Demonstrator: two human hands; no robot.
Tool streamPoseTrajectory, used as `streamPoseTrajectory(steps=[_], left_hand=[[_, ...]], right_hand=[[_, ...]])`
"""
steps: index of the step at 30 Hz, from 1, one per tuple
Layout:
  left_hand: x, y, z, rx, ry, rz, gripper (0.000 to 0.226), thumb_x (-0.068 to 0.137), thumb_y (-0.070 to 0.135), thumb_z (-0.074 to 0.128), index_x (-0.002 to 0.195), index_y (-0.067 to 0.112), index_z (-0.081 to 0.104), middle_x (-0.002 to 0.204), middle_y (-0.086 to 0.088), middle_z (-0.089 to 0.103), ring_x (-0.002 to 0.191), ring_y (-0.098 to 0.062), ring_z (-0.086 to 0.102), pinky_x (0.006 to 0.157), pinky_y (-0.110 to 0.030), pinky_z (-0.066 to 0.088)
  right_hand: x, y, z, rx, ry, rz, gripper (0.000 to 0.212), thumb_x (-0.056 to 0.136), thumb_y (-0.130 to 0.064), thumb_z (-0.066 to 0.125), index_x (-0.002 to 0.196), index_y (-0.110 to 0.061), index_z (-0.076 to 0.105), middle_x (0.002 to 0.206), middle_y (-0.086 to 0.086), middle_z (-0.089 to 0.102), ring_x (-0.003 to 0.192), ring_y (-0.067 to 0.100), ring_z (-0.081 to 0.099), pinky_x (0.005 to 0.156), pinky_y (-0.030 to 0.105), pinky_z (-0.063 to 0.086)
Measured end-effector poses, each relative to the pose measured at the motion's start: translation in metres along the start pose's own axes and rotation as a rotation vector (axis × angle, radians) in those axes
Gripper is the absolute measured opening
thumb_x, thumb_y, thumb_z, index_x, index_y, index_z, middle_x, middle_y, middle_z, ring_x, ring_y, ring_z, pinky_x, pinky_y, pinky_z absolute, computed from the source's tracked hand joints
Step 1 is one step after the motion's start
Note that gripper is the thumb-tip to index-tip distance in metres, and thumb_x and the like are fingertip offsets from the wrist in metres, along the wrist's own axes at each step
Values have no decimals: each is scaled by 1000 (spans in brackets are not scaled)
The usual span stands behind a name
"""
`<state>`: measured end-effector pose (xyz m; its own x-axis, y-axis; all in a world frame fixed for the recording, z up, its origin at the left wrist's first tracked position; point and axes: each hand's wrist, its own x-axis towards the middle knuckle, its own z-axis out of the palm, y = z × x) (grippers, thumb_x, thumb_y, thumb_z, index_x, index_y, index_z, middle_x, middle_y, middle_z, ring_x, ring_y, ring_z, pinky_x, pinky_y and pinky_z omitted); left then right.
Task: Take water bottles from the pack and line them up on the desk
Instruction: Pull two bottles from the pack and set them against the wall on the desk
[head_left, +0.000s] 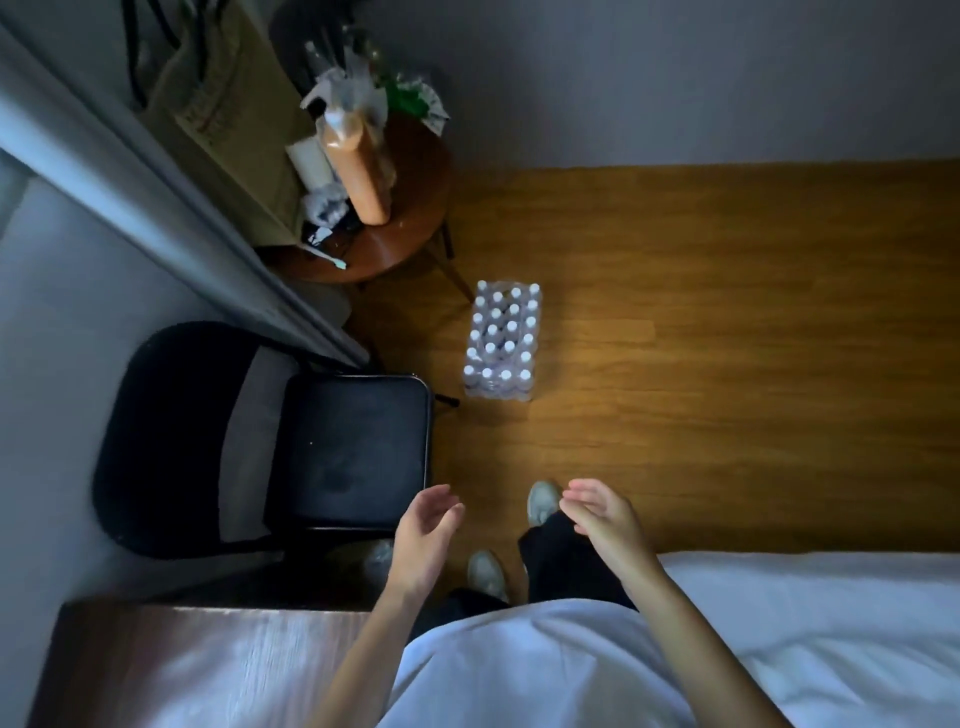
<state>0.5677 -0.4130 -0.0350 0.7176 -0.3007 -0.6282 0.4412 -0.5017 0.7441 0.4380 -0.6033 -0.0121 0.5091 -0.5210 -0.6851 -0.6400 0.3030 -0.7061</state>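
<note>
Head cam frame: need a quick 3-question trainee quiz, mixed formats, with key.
1. True or false: the pack of water bottles sits on the black chair.
2. Multiple choice: what is the left hand holding? A) a bottle B) nothing C) the pack
3. Fill in: the tall orange bottle stands on the round ____ table.

Key: 1. False, it is on the wooden floor. 2. B; the right hand is empty too. 3. wooden.

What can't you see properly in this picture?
- Pack of water bottles on the floor: too small in the head view to read labels or tell if the wrap is torn.
- Round table: its clutter is dim and blurred.
- Desk: cut off by the bottom edge, smeared by motion.
- Left hand and right hand: open, holding nothing.
</note>
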Motion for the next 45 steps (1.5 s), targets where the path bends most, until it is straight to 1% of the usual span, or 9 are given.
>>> streamPoseTrajectory(steps=[5, 12, 15, 19, 23, 26, 32, 39, 45], left_hand=[[71, 45, 21, 18, 2, -12, 28, 94, 15, 66, 122, 16, 61, 114, 1, 70, 107, -13, 65, 83, -20, 51], [166, 116, 61, 62, 34, -45, 29, 93, 9, 66, 122, 13, 62, 112, -2, 71, 102, -6, 67, 76, -9, 52], [203, 135, 77, 110, 37, -71, 28, 92, 6, 66, 119, 13, 62, 110, -3, 71, 98, -7, 68, 79, -15, 54], [254, 150, 95, 230, -2, -99, 27, 90, 8, 67, 114, 19, 60, 101, 7, 71, 94, -4, 68, 83, -17, 54], [313, 155, 111, 313, -64, -123, 26, 90, 7, 67, 110, 21, 59, 94, 15, 66, 88, 2, 64, 72, -7, 50], [370, 144, 121, 355, -97, -160, 27, 89, 9, 69, 111, 20, 60, 90, 13, 66, 85, -5, 66, 72, -11, 48], [487, 87, 134, 524, -155, -243, 39, 86, 12, 70, 124, 11, 61, 97, 1, 67, 89, -17, 65, 81, -24, 49], [598, 12, 172, 700, -204, -98, 39, 88, 23, 67, 126, 14, 59, 114, -5, 71, 104, -24, 69, 90, -37, 56], [662, -45, 200, 841, -107, -24, 47, 90, 31, 63, 135, 21, 53, 132, -2, 62, 116, -26, 63, 92, -37, 52]], right_hand=[[76, -48, -11, 48, 4, 39, 21, 90, -10, 65, 110, -13, 60, 103, -2, 64, 91, 5, 61, 94, 34, 49], [187, -115, -45, 32, -9, 37, 16, 87, -11, 68, 99, -21, 63, 102, -2, 68, 93, 7, 65, 84, 25, 51], [231, -138, -51, -7, -20, 29, 15, 87, -12, 69, 98, -22, 64, 102, -4, 69, 94, 6, 66, 85, 24, 52], [286, -156, -50, -74, -54, 32, 19, 87, -11, 68, 103, -17, 64, 101, -4, 68, 87, -3, 63, 76, 6, 47], [343, -154, -43, -150, -67, 44, 26, 85, -13, 70, 110, -12, 64, 103, 0, 68, 91, 7, 65, 77, 8, 48], [393, -142, -29, -200, -85, 54, 29, 85, -15, 70, 113, -10, 63, 104, 1, 67, 94, 13, 67, 84, 21, 51], [491, -98, 3, -377, -97, 76, 33, 83, -21, 70, 113, -13, 61, 103, 0, 65, 89, 15, 66, 80, 26, 51], [609, -29, 35, -569, -26, 5, 27, 79, -21, 69, 104, -12, 62, 100, 5, 68, 90, 25, 66, 82, 42, 54], [692, 29, 67, -750, -41, -54, 36, 81, -29, 65, 114, -14, 60, 103, 5, 67, 97, 24, 64, 78, 36, 53]])
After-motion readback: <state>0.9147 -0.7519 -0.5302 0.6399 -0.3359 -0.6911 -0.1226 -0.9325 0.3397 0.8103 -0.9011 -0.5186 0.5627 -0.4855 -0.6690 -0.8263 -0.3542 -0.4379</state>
